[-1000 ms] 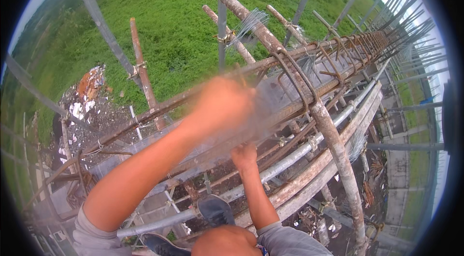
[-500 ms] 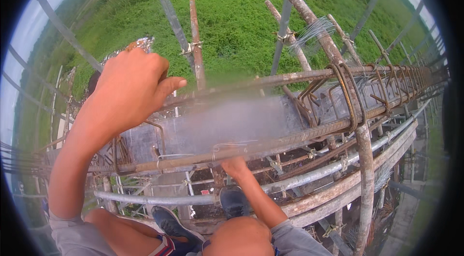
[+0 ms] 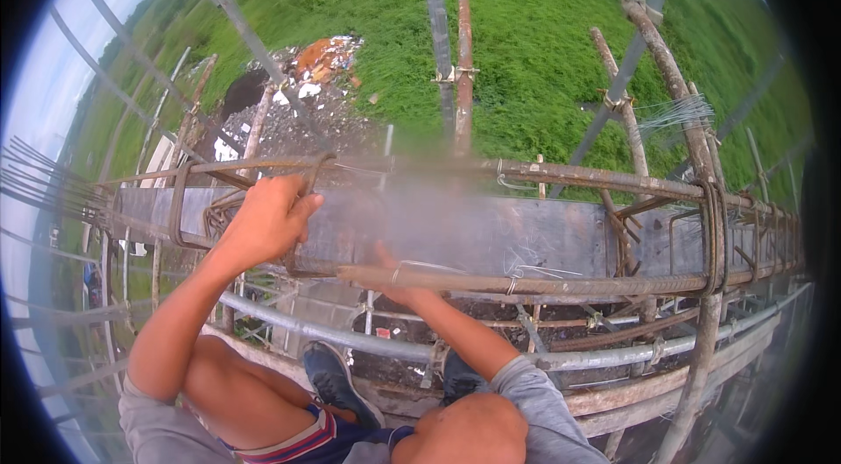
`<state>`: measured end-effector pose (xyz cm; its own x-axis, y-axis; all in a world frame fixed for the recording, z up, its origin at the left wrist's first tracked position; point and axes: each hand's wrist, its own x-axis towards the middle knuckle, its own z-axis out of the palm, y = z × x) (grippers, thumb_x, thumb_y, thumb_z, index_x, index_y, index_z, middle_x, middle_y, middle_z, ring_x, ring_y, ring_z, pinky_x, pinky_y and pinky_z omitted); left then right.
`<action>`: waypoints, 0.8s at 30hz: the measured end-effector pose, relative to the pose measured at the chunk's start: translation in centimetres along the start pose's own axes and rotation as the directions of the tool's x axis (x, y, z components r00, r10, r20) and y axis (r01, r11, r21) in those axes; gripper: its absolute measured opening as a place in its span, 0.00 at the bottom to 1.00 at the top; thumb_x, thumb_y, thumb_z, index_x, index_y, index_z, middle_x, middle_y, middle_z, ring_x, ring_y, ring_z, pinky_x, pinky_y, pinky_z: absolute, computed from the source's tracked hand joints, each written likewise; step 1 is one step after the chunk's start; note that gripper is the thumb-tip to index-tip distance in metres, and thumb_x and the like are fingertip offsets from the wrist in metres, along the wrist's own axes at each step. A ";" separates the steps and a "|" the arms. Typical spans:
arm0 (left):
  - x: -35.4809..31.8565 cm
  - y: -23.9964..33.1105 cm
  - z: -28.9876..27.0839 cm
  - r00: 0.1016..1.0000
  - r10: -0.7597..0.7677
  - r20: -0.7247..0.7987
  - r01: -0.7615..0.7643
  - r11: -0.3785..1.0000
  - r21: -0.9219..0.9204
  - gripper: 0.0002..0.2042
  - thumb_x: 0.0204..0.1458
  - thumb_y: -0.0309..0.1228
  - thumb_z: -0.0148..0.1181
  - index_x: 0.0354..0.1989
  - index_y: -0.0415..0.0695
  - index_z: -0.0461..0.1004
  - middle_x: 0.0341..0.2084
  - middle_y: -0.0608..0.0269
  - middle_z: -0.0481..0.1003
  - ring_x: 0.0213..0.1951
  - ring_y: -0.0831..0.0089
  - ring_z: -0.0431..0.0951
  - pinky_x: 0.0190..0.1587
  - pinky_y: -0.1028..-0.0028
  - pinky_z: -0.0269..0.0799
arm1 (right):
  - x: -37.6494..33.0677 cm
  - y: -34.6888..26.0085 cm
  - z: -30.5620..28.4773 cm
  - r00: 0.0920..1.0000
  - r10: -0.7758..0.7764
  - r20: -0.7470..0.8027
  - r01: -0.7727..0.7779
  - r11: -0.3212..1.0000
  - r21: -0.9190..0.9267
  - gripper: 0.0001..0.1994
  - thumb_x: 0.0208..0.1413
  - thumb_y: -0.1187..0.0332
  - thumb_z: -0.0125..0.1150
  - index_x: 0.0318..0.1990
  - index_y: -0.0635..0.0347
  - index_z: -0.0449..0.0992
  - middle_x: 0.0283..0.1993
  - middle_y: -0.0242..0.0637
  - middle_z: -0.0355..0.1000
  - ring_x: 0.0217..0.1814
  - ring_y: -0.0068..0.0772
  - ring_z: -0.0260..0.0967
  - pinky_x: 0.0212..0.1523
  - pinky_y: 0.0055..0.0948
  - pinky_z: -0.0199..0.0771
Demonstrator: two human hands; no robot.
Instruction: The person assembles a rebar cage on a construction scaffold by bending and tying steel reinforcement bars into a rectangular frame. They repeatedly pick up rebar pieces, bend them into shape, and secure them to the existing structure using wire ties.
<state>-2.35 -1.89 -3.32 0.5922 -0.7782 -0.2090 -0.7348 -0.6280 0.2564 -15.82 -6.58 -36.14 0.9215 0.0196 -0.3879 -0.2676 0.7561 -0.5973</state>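
Note:
My left hand (image 3: 279, 212) is closed on a bent steel stirrup (image 3: 317, 168) that hooks over the far rebar (image 3: 596, 177). My right hand (image 3: 394, 284) reaches in at the near rebar (image 3: 464, 281), close to that bar's left end. A blurred patch in the middle of the picture and the bar itself obscure its fingers. Thin tie wires (image 3: 515, 273) are looped on the near bar to the right of this hand. Another stirrup (image 3: 178, 205) hangs at the left, and several stand bunched (image 3: 715, 236) at the right.
A grey formwork trough (image 3: 561, 232) lies below the bars. Wooden poles (image 3: 692, 381) and metal tubes (image 3: 333, 328) form scaffolding around me. A bundle of tie wire (image 3: 674, 113) hangs at the far right. Bar ends (image 3: 44, 179) jut out at the left. Rubble (image 3: 298, 105) and grass lie far below.
My left hand has come down from above the bars onto the stirrup. My right hand reaches farther in past the near bar. The view has swung left.

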 end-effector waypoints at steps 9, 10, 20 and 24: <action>0.4 4.4 -2.5 0.965 0.055 0.256 0.090 0.850 -0.520 0.16 0.66 0.41 0.56 0.32 0.40 0.71 0.17 0.66 0.76 0.16 0.84 0.68 0.19 0.78 0.62 | -0.3 3.1 -3.3 0.945 -0.069 -0.320 0.202 0.893 0.403 0.19 0.67 0.45 0.54 0.47 0.51 0.72 0.38 0.29 0.73 0.37 0.27 0.72 0.41 0.32 0.76; 0.8 5.7 -2.3 0.955 0.071 0.289 0.111 0.815 -0.568 0.16 0.66 0.42 0.56 0.33 0.40 0.71 0.18 0.65 0.77 0.16 0.83 0.68 0.19 0.78 0.62 | -1.1 2.9 -3.3 0.930 -0.076 -0.359 0.223 0.893 0.391 0.19 0.67 0.45 0.54 0.46 0.51 0.71 0.37 0.29 0.73 0.37 0.27 0.72 0.40 0.31 0.75; 4.0 10.6 -0.8 0.916 0.126 0.381 0.143 0.786 -0.601 0.19 0.67 0.45 0.53 0.31 0.41 0.71 0.15 0.66 0.72 0.12 0.82 0.64 0.14 0.79 0.58 | -10.2 -0.7 -4.1 0.726 -0.033 -0.687 0.334 0.891 0.309 0.18 0.71 0.45 0.44 0.43 0.50 0.66 0.27 0.28 0.63 0.25 0.23 0.62 0.18 0.25 0.55; 3.8 9.8 0.0 0.933 0.107 0.342 0.133 0.784 -0.607 0.20 0.69 0.47 0.48 0.31 0.43 0.69 0.14 0.67 0.69 0.10 0.82 0.59 0.13 0.79 0.53 | -10.8 -0.8 -4.6 0.736 -0.004 -0.677 0.225 0.945 0.238 0.16 0.73 0.47 0.41 0.46 0.47 0.67 0.33 0.27 0.65 0.27 0.21 0.59 0.19 0.21 0.52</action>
<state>-7.28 -10.98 -1.65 0.3606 -0.7932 -0.4907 -0.2963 -0.5963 0.7460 -26.87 -10.42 -34.66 0.4886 -0.4319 -0.7581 0.0218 0.8747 -0.4842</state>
